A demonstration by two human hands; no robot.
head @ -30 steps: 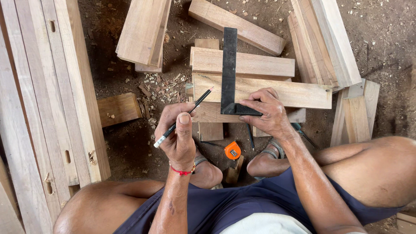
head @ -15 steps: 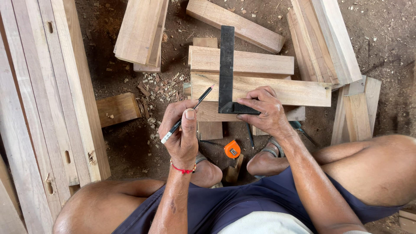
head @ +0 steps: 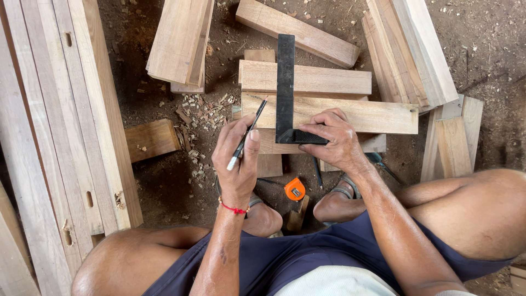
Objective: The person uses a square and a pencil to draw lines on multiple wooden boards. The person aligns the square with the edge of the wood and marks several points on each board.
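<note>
Left hand (head: 239, 159): raised slightly from its position one second ago; it now sits closer to the wooden board (head: 356, 114).
Pencil (head: 247, 133): tip has advanced up and to the right; earlier it lay short of the board edge, now it meets the board just left of the try square (head: 285, 87).
Pencil angle: steeper than before.
Right hand (head: 334, 140): shifted marginally with the square's stock, grip unchanged in form.

We worked over a dirt floor (head: 482, 44) strewn with wood chips (head: 200, 109) left of our hands. Wooden blocks (head: 307, 79) lay stacked ahead of them, long planks (head: 60, 126) far to the left, and an orange tape measure (head: 295, 189) just behind them.
</note>
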